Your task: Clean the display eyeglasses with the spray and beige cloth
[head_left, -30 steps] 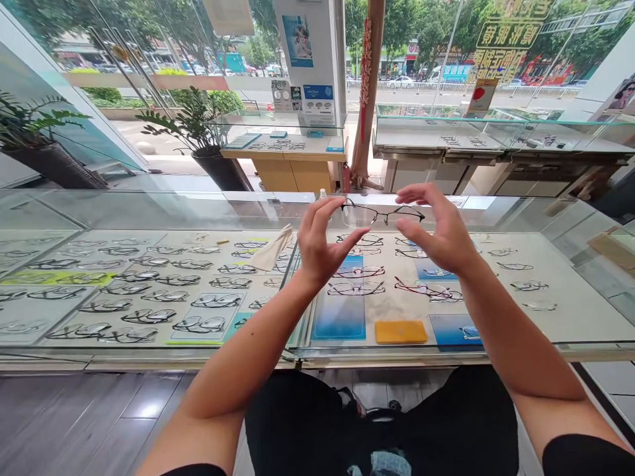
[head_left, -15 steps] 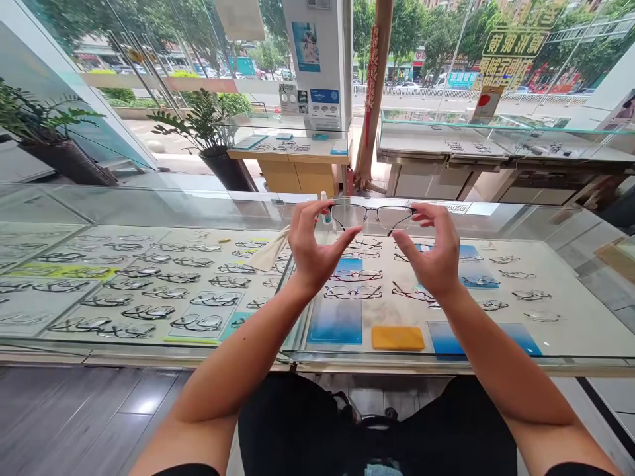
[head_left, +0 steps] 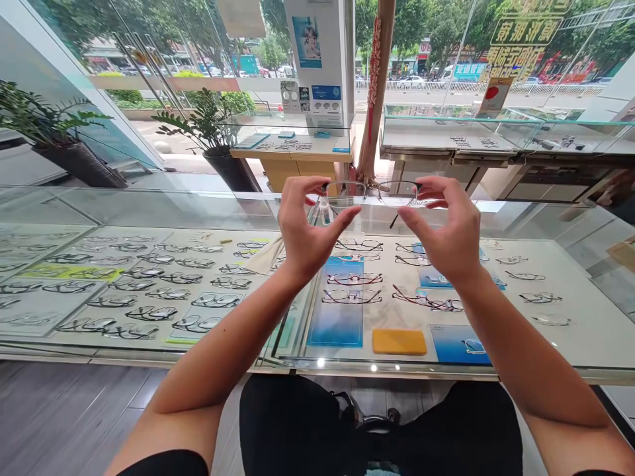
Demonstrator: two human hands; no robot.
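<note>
Lightly now | eyeglasses (head_left: 371, 188) upper centre of view | left hand (head_left: 308, 221) pinching one rim end, right hand (head_left: 442, 221) the other | best kept level, with even, gentle pressure, thumbs off lenses

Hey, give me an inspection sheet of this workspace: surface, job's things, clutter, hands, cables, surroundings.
Surface: glass display counter, see-through, with eyeglasses laid out in rows below the glass.
Job's things: one pair of thin-framed eyeglasses, raised above the counter.
Clutter: small white bottle behind the left hand; pale cloth near the left forearm; yellow rectangular item and blue sheet near the front.
Hands: left hand and right hand hold opposite ends of the frame.
Cables: nothing clearly seen.
Surroundings: potted plants, more display cases, a tall wooden trunk, windows facing a street.
</note>
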